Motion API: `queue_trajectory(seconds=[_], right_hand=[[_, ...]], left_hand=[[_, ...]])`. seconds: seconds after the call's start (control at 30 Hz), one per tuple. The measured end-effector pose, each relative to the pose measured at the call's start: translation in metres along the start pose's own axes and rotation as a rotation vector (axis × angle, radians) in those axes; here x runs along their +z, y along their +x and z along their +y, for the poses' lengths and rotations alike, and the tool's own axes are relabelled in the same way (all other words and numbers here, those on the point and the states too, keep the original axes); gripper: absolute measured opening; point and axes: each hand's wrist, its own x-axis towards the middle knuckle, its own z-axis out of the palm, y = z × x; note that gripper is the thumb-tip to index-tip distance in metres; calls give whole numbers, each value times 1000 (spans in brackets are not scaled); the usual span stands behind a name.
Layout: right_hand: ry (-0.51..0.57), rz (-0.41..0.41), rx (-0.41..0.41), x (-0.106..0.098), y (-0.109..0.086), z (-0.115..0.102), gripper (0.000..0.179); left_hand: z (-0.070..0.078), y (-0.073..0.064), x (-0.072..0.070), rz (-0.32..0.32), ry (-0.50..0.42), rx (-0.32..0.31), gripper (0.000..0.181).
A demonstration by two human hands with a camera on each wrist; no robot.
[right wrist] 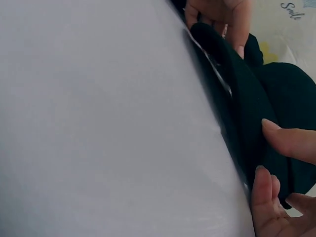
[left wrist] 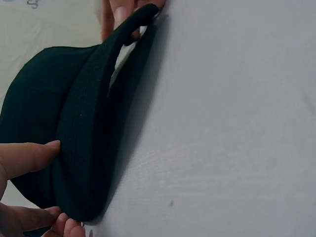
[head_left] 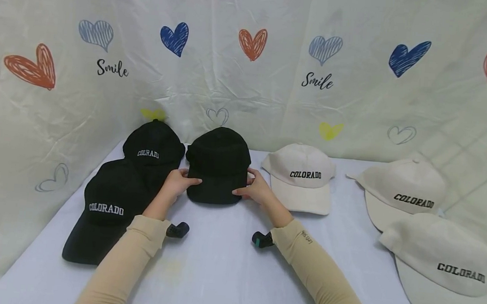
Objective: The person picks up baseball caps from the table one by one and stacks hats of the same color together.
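A plain black cap (head_left: 218, 162) sits at the back middle of the white table, its brim toward me. My left hand (head_left: 176, 182) pinches the brim's left side, thumb on top and fingers beneath. On the other side my right hand (head_left: 259, 189) pinches the brim the same way. Both wrist views show the cap (left wrist: 74, 108) from the side, with the curved brim (right wrist: 247, 113) close over the tabletop and a narrow gap under its middle. No lettering shows on the front of this cap.
Left of it, two black COLORADO caps (head_left: 107, 189) overlap. To the right stands a beige COLORADO cap (head_left: 299, 175); farther right are two more beige caps (head_left: 412, 184). A cloth backdrop (head_left: 273, 106) with hearts hangs behind the table (head_left: 216, 274).
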Motion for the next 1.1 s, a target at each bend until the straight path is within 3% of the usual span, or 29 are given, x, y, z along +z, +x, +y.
queue_trajectory(seconds=[0.23, 0.77, 1.1], right_hand=[[4, -54, 8, -6, -1, -4, 102], [5, -53, -28, -10, -8, -3, 101], [-8, -23, -34, -10, -22, -9, 102]], left_hand=[[1, -6, 1, -10, -134, -21, 71], [6, -21, -6, -24, -184, -38, 72], [7, -31, -8, -27, -217, 3, 72]])
